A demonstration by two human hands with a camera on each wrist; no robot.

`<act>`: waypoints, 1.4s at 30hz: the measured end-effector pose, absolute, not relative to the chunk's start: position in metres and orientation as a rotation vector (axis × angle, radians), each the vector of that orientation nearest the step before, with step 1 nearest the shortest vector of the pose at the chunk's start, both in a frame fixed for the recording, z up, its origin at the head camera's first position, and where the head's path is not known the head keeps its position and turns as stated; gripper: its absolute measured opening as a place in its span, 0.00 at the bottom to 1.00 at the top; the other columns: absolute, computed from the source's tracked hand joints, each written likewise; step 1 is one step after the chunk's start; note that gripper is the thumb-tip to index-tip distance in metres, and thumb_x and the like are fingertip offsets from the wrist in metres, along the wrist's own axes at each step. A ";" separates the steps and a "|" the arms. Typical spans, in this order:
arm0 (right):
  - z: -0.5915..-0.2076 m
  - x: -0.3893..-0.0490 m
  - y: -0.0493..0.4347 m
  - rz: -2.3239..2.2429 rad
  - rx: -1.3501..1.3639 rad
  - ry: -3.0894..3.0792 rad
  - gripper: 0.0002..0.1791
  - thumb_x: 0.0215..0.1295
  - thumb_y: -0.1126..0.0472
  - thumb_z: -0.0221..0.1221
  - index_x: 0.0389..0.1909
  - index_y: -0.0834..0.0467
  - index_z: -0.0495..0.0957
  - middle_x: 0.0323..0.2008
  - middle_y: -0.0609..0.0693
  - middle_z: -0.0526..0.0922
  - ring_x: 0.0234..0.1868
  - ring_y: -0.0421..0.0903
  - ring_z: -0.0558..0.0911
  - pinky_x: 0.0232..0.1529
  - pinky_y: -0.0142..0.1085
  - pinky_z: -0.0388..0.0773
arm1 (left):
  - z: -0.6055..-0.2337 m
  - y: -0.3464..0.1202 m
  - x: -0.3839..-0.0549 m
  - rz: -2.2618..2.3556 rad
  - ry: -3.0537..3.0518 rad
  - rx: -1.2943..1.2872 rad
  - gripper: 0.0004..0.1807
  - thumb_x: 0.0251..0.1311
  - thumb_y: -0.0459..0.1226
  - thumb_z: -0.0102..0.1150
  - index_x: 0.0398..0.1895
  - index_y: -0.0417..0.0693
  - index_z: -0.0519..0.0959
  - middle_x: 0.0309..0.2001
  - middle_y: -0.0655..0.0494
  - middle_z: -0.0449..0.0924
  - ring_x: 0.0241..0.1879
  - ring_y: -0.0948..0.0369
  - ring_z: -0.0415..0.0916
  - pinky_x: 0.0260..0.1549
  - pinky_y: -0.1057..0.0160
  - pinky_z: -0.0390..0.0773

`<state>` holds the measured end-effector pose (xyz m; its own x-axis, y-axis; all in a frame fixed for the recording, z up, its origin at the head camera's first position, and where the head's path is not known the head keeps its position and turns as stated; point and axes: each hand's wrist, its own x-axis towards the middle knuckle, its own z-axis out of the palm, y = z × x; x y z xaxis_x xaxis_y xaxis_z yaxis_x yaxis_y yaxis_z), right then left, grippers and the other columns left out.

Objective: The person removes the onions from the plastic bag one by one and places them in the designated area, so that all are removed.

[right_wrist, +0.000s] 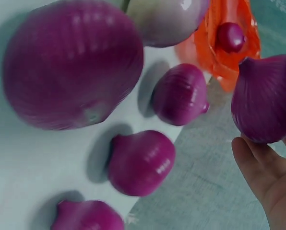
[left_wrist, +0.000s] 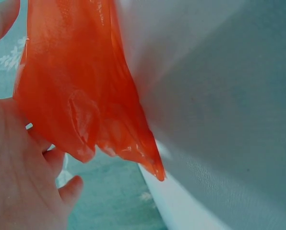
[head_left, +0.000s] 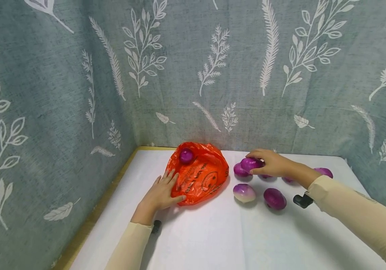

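My right hand (head_left: 275,163) grips a purple onion (head_left: 251,165), held just above the table; in the right wrist view this onion (right_wrist: 265,98) stands apart from those on the table. My left hand (head_left: 160,193) is spread, fingers extended, at the near left edge of a red plastic bag (head_left: 199,180). In the left wrist view the bag (left_wrist: 71,72) lies between thumb and fingers, partly covering the fingers. Inside the bag's open mouth sits one purple onion (head_left: 186,155).
Close to my right hand lie a purple-and-white onion (head_left: 244,193), a dark purple onion (head_left: 275,199) and another onion (head_left: 238,171). Farther right is one more onion (head_left: 324,172); others are partly hidden by my right hand. Patterned cloth (head_left: 179,75) hangs behind the white table (head_left: 206,240).
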<state>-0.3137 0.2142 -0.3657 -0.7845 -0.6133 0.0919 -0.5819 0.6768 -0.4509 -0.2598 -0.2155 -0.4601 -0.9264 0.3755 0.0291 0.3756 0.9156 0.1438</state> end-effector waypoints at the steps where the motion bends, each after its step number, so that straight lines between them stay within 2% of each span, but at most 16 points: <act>1: -0.366 -0.313 0.217 -0.710 -1.004 2.822 0.33 0.59 0.47 0.67 0.61 0.60 0.74 0.58 0.56 0.76 0.58 0.59 0.75 0.58 0.57 0.69 | -0.460 -0.215 -0.260 -0.227 -3.081 -0.597 0.55 0.57 0.71 0.47 0.77 0.43 0.52 0.77 0.46 0.43 0.75 0.48 0.38 0.70 0.44 0.44; 6: -0.368 -0.308 0.228 -0.694 -0.951 2.848 0.33 0.58 0.47 0.68 0.61 0.59 0.74 0.59 0.56 0.75 0.60 0.59 0.73 0.59 0.59 0.66 | -0.462 -0.216 -0.259 -0.222 -3.098 -0.575 0.55 0.56 0.71 0.47 0.77 0.44 0.52 0.77 0.47 0.43 0.75 0.48 0.37 0.70 0.44 0.43; 11: -0.373 -0.304 0.240 -0.697 -0.954 2.850 0.33 0.59 0.46 0.66 0.61 0.60 0.74 0.58 0.57 0.76 0.59 0.60 0.73 0.56 0.57 0.71 | -0.464 -0.218 -0.259 -0.217 -3.089 -0.570 0.55 0.56 0.71 0.47 0.77 0.45 0.52 0.77 0.47 0.43 0.75 0.48 0.37 0.70 0.45 0.43; 18: -0.376 -0.297 0.255 -0.723 -0.911 2.860 0.33 0.59 0.47 0.67 0.61 0.61 0.74 0.59 0.60 0.75 0.60 0.63 0.72 0.56 0.58 0.71 | -0.464 -0.218 -0.258 -0.218 -3.087 -0.571 0.55 0.55 0.71 0.48 0.77 0.45 0.52 0.77 0.47 0.44 0.75 0.48 0.37 0.70 0.45 0.43; 24: -0.378 -0.289 0.264 -0.766 -0.880 2.855 0.33 0.57 0.49 0.69 0.60 0.62 0.74 0.58 0.60 0.76 0.57 0.61 0.75 0.55 0.57 0.73 | -0.466 -0.218 -0.260 -0.222 -3.084 -0.571 0.55 0.55 0.71 0.48 0.76 0.44 0.53 0.77 0.46 0.45 0.75 0.47 0.37 0.70 0.44 0.45; 34: -0.382 -0.277 0.275 -0.813 -0.805 2.844 0.36 0.56 0.46 0.69 0.62 0.60 0.73 0.60 0.60 0.74 0.58 0.62 0.74 0.53 0.58 0.74 | -0.466 -0.217 -0.262 -0.215 -3.099 -0.564 0.55 0.55 0.71 0.49 0.77 0.45 0.53 0.77 0.47 0.44 0.75 0.48 0.37 0.70 0.45 0.43; 42: -0.391 -0.273 0.288 -0.856 -0.786 2.847 0.33 0.57 0.49 0.69 0.61 0.61 0.74 0.58 0.58 0.76 0.56 0.59 0.75 0.52 0.55 0.75 | -0.467 -0.220 -0.260 -0.244 -3.096 -0.563 0.55 0.55 0.71 0.50 0.77 0.45 0.52 0.77 0.46 0.44 0.75 0.48 0.37 0.70 0.44 0.43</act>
